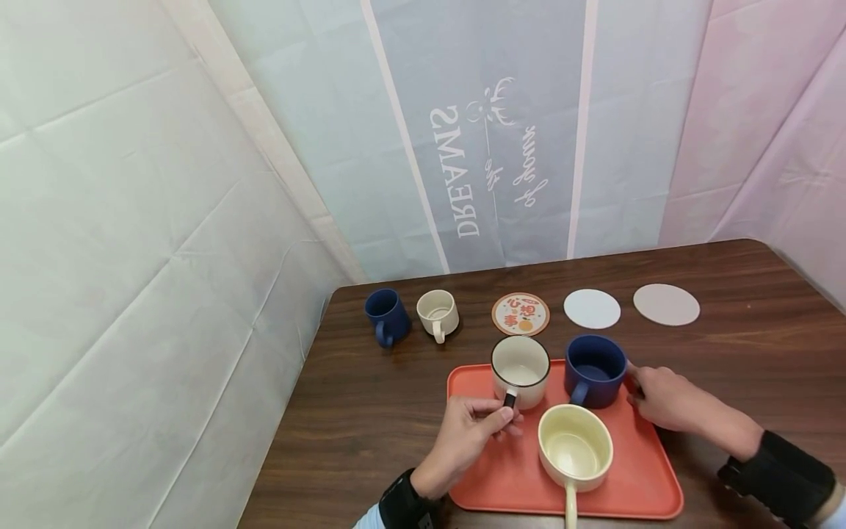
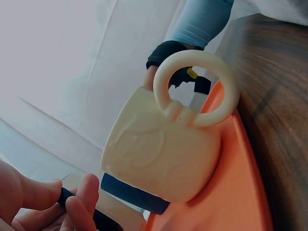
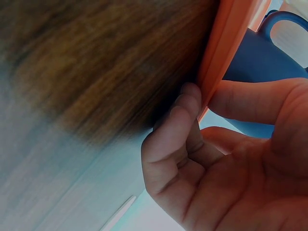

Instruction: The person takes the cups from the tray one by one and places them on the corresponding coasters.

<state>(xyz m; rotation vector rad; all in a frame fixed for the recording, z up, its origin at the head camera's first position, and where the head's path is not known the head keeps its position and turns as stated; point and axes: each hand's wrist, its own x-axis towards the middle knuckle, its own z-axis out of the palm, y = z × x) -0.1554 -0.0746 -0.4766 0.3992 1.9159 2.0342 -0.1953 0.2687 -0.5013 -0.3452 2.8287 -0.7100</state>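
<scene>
My left hand (image 1: 463, 437) pinches the black handle of a cream mug (image 1: 526, 397) with a dark rim, thumb against fingers. That mug is at the back left of an orange-red tray (image 1: 637, 463). With my right hand (image 1: 670, 397) I grip the tray's right edge near its back corner; in the right wrist view the thumb (image 3: 250, 101) lies on the inner side and the fingers curl at the outer side. A dark blue mug (image 1: 597, 389) stands just beside that thumb. Nearer the front is a pale yellow mug (image 2: 159, 144) with a large ring handle.
Left of the tray, a small blue mug (image 1: 388, 312) and a small cream cup (image 1: 438, 308) stand on the dark wood table (image 1: 337, 426). Behind the tray lie a printed round coaster (image 1: 520, 314), a white disc (image 1: 592, 308) and an off-white disc (image 1: 666, 304). Hanging cloth (image 1: 502, 147) borders the table.
</scene>
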